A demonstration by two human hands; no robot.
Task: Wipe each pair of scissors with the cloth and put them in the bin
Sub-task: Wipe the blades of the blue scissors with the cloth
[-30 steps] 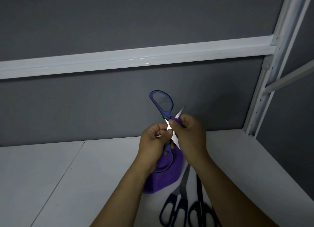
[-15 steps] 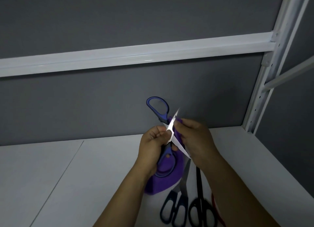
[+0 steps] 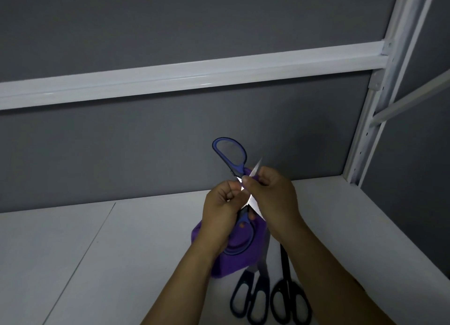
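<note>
Head view: left hand (image 3: 224, 207) grips blue scissors (image 3: 239, 168), right hand (image 3: 272, 195) pinches cloth (image 3: 238, 263) on blade, mid-wipe; next needs bin, not in view.

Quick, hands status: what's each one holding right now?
Left hand: closed, gripping the blue scissors.
Right hand: closed, pinching the cloth against a blade.
</note>
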